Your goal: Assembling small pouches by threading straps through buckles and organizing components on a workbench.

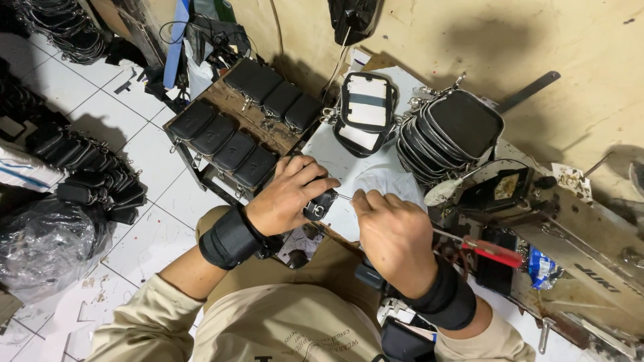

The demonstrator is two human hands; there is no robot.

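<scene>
The left hand is curled tight around a small black leather pouch with a metal ring, fingers wrapped over its top and the thumb side pressed against it, so the pouch sits clamped at the hand's right edge. The right hand is just beside it, fingers bent and pinched together on a thin metal pin or wire that runs from its fingertips to the pouch; what lies inside the pinch beyond that cannot be told. The two hands are close, nearly touching across the pouch. Both wrists wear black wrist bands.

Under and beyond the hands lies a white cloth-covered work surface. Beyond the left hand, a small wooden stand carries two rows of flat black zip pouches. Straight beyond the hands lies a black-and-white pouch with a grey stripe, and beyond the right hand a thick stack of black zip pouches with metal clips. To the right of the right hand lies a red-handled tool across a worn metal machine body. Far left of the left hand, more black pouches are lined up on the white tiled floor, near a crumpled clear plastic bag.
</scene>
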